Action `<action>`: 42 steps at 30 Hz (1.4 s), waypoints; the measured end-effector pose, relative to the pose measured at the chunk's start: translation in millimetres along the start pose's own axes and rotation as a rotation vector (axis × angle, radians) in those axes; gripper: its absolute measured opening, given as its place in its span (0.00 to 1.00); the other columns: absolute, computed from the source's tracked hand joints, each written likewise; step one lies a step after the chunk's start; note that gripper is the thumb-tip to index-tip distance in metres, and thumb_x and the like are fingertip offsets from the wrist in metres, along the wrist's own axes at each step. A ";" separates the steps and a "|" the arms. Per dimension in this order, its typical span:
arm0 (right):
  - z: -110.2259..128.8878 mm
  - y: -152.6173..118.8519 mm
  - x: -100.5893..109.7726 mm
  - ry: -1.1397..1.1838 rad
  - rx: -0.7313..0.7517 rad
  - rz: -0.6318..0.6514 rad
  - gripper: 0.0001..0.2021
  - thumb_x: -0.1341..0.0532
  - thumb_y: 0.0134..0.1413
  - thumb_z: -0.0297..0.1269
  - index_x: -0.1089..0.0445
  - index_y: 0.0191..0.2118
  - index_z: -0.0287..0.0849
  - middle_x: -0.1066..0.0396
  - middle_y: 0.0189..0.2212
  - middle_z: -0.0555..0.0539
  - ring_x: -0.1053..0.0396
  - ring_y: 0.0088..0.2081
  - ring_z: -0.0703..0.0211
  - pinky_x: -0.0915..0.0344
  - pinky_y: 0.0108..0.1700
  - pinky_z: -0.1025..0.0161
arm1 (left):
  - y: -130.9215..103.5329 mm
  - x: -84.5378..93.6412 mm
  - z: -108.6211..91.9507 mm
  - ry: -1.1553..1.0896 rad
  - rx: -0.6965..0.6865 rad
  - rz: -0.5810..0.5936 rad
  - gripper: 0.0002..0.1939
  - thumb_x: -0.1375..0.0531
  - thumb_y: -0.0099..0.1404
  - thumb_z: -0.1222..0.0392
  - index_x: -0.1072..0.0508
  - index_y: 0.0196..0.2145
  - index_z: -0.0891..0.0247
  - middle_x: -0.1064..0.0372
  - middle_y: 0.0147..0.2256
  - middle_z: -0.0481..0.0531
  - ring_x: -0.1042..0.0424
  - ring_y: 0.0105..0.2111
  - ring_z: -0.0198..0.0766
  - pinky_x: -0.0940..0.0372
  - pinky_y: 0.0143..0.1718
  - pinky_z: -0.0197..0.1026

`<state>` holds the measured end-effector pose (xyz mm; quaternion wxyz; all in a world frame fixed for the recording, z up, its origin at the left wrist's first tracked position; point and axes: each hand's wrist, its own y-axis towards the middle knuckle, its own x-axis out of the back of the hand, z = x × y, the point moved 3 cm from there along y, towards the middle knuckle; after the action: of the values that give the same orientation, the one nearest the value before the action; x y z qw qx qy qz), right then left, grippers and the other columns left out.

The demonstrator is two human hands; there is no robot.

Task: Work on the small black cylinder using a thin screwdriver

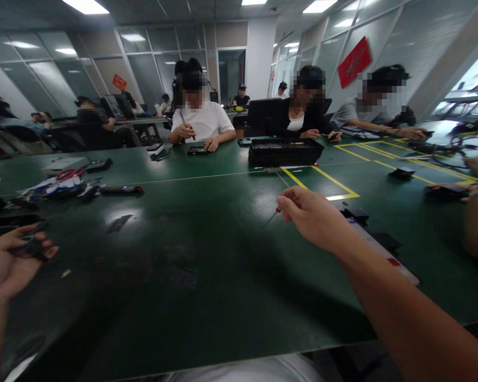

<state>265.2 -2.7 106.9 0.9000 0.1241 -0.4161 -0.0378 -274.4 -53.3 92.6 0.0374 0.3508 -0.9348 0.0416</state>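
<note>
My right hand (pixel 302 212) is over the middle of the table, its fingers closed round a small screwdriver (pixel 273 216) with a red collar. The thin shaft points down and to the left, and most of the handle is hidden in my fingers. At the left edge, my left hand (pixel 18 254) is palm up, fingers curled round a small black part (pixel 30 246). What kind of part it is cannot be made out. Below that hand, a small pale scrap (pixel 66 274) lies on the green table (pixel 223 297).
A long black bin (pixel 286 153) stands ahead, near yellow tape lines (pixel 338 180). Tools and cables (pixel 59 183) are heaped at the left, beside a dark pen-like tool (pixel 121 190). A flat panel (pixel 386 252) lies right of my forearm. Co-workers (pixel 203 122) sit opposite; another's arm is at right.
</note>
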 end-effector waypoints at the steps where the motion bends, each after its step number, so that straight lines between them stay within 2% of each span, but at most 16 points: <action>1: 5.8 2.1 -6.0 0.035 0.044 0.015 0.08 0.44 0.64 0.40 0.30 0.36 0.45 0.25 0.27 0.49 0.30 0.29 0.56 0.41 0.32 0.59 | 0.4 -7.3 0.7 -0.071 0.026 -0.044 0.15 0.44 0.44 0.70 0.34 0.32 0.60 0.39 0.24 0.47 0.39 0.26 0.38 0.33 0.27 0.41; 4: 16.2 9.7 -27.6 0.175 0.084 0.092 0.05 0.43 0.64 0.37 0.30 0.41 0.45 0.24 0.32 0.47 0.28 0.33 0.54 0.39 0.35 0.59 | -7.5 -50.2 -4.8 -0.165 0.045 -0.001 0.18 0.46 0.44 0.75 0.33 0.34 0.63 0.38 0.26 0.49 0.37 0.27 0.36 0.35 0.29 0.39; 7: 16.4 16.0 -50.5 0.295 0.080 0.151 0.08 0.42 0.62 0.33 0.30 0.45 0.44 0.23 0.35 0.46 0.27 0.36 0.54 0.37 0.37 0.58 | -24.0 -105.2 -10.2 -0.199 0.063 0.181 0.19 0.47 0.47 0.76 0.33 0.38 0.64 0.37 0.27 0.49 0.36 0.26 0.36 0.37 0.29 0.38; 10: 8.3 17.8 -71.1 0.351 0.078 0.197 0.09 0.44 0.65 0.39 0.29 0.43 0.43 0.24 0.31 0.47 0.28 0.33 0.56 0.38 0.35 0.59 | -43.6 -154.4 -7.7 -0.196 0.021 0.344 0.18 0.47 0.50 0.73 0.32 0.40 0.66 0.37 0.26 0.50 0.35 0.25 0.36 0.38 0.29 0.36; 12: -0.3 16.4 -81.7 0.379 0.042 0.211 0.12 0.44 0.64 0.44 0.27 0.39 0.42 0.25 0.28 0.48 0.30 0.30 0.58 0.39 0.33 0.60 | -59.2 -185.2 -0.6 -0.112 -0.010 0.516 0.18 0.47 0.51 0.70 0.33 0.42 0.67 0.35 0.26 0.50 0.35 0.26 0.37 0.39 0.29 0.36; 15: -10.7 12.7 -91.2 0.448 0.026 0.195 0.16 0.43 0.64 0.49 0.28 0.38 0.42 0.26 0.30 0.48 0.30 0.30 0.59 0.38 0.34 0.60 | -83.1 -223.2 13.4 0.035 -0.113 0.712 0.16 0.47 0.54 0.65 0.31 0.41 0.67 0.35 0.26 0.50 0.36 0.26 0.37 0.40 0.30 0.37; 18: -15.4 9.5 -93.7 0.564 0.040 0.130 0.16 0.42 0.63 0.51 0.30 0.35 0.43 0.27 0.30 0.49 0.30 0.31 0.59 0.36 0.35 0.60 | -100.4 -246.5 27.5 0.186 -0.288 0.773 0.18 0.45 0.57 0.62 0.33 0.46 0.65 0.33 0.34 0.51 0.33 0.33 0.39 0.38 0.37 0.40; 21: -14.4 7.1 -92.5 0.708 0.102 0.056 0.13 0.42 0.64 0.48 0.30 0.36 0.44 0.28 0.29 0.50 0.30 0.32 0.59 0.34 0.37 0.60 | -107.7 -253.7 41.4 0.405 -0.477 0.743 0.27 0.42 0.53 0.67 0.37 0.53 0.64 0.33 0.42 0.53 0.31 0.41 0.41 0.37 0.45 0.43; 24: -11.8 4.7 -91.8 0.795 0.163 0.022 0.11 0.42 0.64 0.45 0.29 0.43 0.44 0.26 0.33 0.49 0.29 0.34 0.59 0.32 0.39 0.59 | -108.9 -250.8 52.1 0.511 -0.584 0.711 0.22 0.42 0.59 0.67 0.36 0.52 0.63 0.32 0.45 0.55 0.30 0.45 0.43 0.36 0.49 0.46; 27: -10.1 2.6 -93.3 0.802 0.184 0.045 0.10 0.42 0.64 0.42 0.30 0.46 0.44 0.24 0.37 0.47 0.26 0.38 0.58 0.30 0.42 0.57 | -109.7 -247.7 57.0 0.541 -0.614 0.737 0.17 0.39 0.62 0.62 0.31 0.49 0.60 0.29 0.45 0.53 0.29 0.44 0.44 0.35 0.49 0.47; 34: -11.3 -0.9 -99.6 0.702 0.192 0.121 0.11 0.42 0.65 0.42 0.30 0.48 0.46 0.22 0.40 0.46 0.25 0.42 0.56 0.30 0.45 0.55 | -116.5 -249.3 53.0 0.499 -0.704 0.742 0.18 0.35 0.61 0.66 0.25 0.49 0.57 0.26 0.48 0.51 0.28 0.48 0.43 0.36 0.53 0.47; 42: -9.6 -0.9 -97.2 0.579 0.171 0.063 0.11 0.42 0.65 0.42 0.30 0.47 0.45 0.21 0.39 0.46 0.24 0.40 0.55 0.31 0.44 0.55 | -114.3 -247.8 56.5 0.504 -0.721 0.721 0.19 0.34 0.62 0.64 0.25 0.51 0.55 0.26 0.49 0.49 0.28 0.49 0.42 0.35 0.55 0.47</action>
<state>209.3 14.9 28.8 0.9682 0.1920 -0.1475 0.0623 -15.3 16.8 17.7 0.3602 -0.0464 -0.9126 -0.1876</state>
